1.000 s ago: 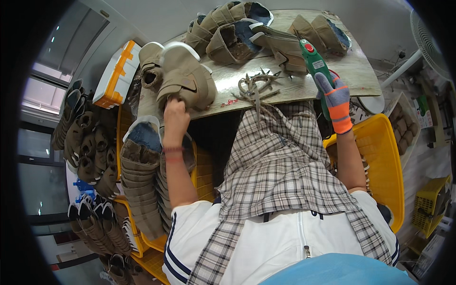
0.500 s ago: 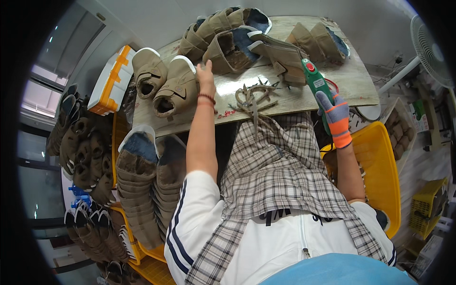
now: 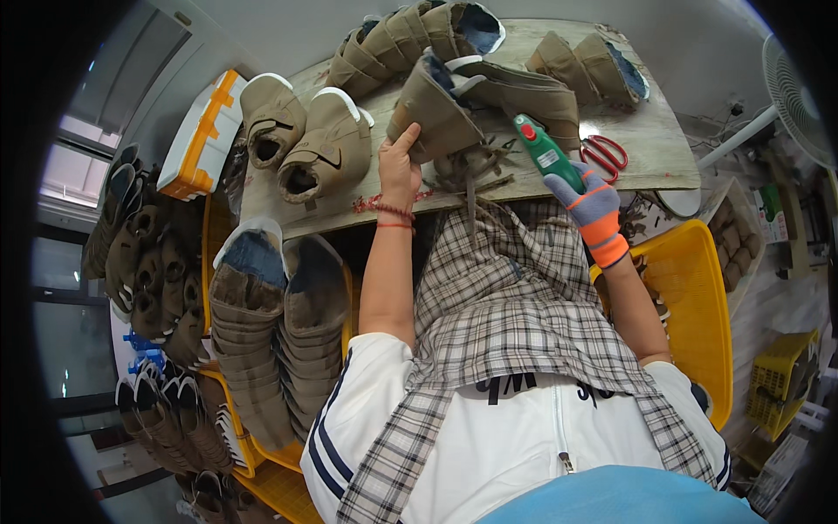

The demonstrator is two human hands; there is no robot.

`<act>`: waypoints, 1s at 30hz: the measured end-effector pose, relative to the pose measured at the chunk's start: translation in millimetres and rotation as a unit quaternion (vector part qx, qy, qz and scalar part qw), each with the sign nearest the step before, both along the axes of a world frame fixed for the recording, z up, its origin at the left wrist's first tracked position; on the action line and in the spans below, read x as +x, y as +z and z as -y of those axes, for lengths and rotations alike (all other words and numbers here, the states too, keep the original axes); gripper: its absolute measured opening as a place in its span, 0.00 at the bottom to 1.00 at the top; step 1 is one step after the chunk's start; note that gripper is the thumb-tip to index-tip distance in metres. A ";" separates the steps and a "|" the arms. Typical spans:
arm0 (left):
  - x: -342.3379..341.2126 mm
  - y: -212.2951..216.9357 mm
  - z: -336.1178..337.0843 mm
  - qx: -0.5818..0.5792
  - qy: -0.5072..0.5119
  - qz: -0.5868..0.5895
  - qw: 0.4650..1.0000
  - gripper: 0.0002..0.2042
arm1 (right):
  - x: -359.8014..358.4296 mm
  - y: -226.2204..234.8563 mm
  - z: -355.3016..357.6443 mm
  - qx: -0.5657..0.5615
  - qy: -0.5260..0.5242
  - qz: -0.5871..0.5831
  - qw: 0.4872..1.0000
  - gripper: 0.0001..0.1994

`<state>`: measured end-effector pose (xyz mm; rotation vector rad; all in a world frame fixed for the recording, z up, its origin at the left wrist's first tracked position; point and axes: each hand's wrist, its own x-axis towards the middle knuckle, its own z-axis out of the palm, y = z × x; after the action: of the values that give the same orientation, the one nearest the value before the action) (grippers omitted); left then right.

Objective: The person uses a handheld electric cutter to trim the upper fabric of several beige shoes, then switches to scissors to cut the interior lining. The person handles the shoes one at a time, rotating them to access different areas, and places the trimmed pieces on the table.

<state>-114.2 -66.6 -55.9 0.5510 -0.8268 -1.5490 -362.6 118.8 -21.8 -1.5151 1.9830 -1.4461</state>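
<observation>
My left hand [image 3: 401, 173], bare with a red cord bracelet, grips a brown shoe upper [image 3: 429, 112] by its near left edge and holds it tilted over the table. In a grey and orange glove, my right hand [image 3: 587, 199] is closed around a green handheld power tool [image 3: 550, 155] with a red switch. The tool's front end points up and left, apart from the held upper; its working tip cannot be made out. Another brown upper [image 3: 532, 96] lies just behind. Below the held upper sits a tangle of trimmed brown strips [image 3: 480, 173].
Two shaped uppers [image 3: 325, 150] stand at the table's left, beside a white and orange box [image 3: 202, 131]. Nested uppers [image 3: 375, 57] line the back. Red-handled scissors [image 3: 604, 159] lie right of the tool. Yellow baskets [image 3: 703, 306] flank me; a fan [image 3: 794, 96] stands far right.
My left hand has left the shaped uppers, moved right and taken hold of a flat upper, now lifted. My right hand has drawn the tool left, and the scissors show more fully.
</observation>
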 end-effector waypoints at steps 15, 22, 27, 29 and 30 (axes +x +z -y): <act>19.2 65.7 -80.9 -0.143 0.112 0.011 0.983 0.14 | 55.8 36.9 -15.1 -0.058 0.116 0.018 0.991 0.27; -1.3 63.5 -99.8 -0.185 0.184 0.131 0.956 0.16 | 54.2 44.4 -11.9 -0.044 0.094 0.037 0.994 0.29; -6.2 51.4 -106.3 -0.224 0.242 0.222 0.918 0.13 | 54.7 51.3 -8.2 -0.029 0.122 0.118 0.985 0.28; -6.3 44.3 -107.0 -0.248 0.255 0.270 0.895 0.11 | 54.5 55.5 -7.5 -0.027 0.133 0.147 0.980 0.27; -6.5 43.0 -108.6 -0.267 0.261 0.299 0.878 0.10 | 53.9 59.3 -7.7 -0.018 0.136 0.163 0.977 0.27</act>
<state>-120.7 42.0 -12.8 0.7716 -1.3826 -0.5945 -308.7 126.5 37.5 -1.3910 1.5045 -1.5067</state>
